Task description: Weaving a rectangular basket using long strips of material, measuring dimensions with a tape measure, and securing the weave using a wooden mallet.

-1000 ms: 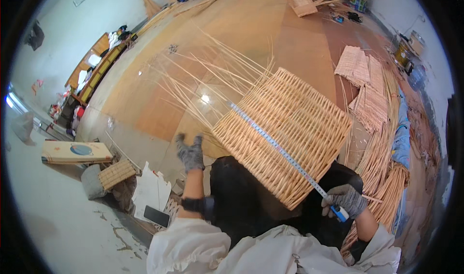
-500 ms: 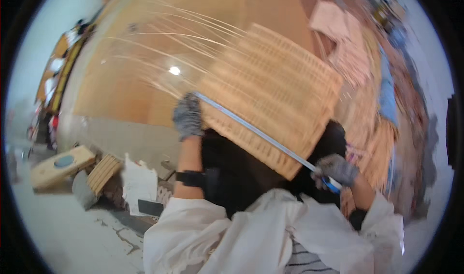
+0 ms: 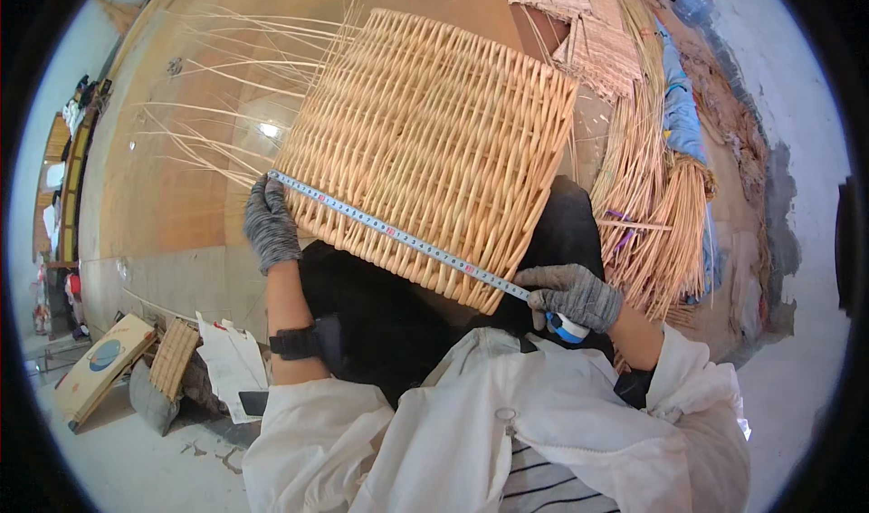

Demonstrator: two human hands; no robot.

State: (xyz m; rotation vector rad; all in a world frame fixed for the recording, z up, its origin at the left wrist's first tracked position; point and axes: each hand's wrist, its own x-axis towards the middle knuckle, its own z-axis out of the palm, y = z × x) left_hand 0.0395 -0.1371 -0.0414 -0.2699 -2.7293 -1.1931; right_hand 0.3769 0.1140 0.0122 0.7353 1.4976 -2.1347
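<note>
A square woven wicker panel (image 3: 425, 133) rests tilted across my lap, with long loose canes (image 3: 244, 83) sticking out from its left edge. The blade of a tape measure (image 3: 391, 232) is drawn straight over the panel, close to its near edge. Gloved in grey, my left hand (image 3: 272, 225) pinches the blade's end at the panel's left corner. My right hand (image 3: 572, 296), in a matching glove, is closed around the blue and white tape case just past the right corner. Its palm side is hidden.
Bundles of thin canes (image 3: 647, 232) lie on the floor at right, beside blue cloth (image 3: 681, 115). Flat woven pieces (image 3: 593, 38) are at far right. A box (image 3: 107, 364), a small slatted seat (image 3: 174, 357), white paper (image 3: 233, 368) and a dark phone (image 3: 253, 403) sit at lower left.
The panel, both hands and the tape have shifted left in the view, with the surroundings moving too. The tape stays stretched between my hands, and the blur has gone.
</note>
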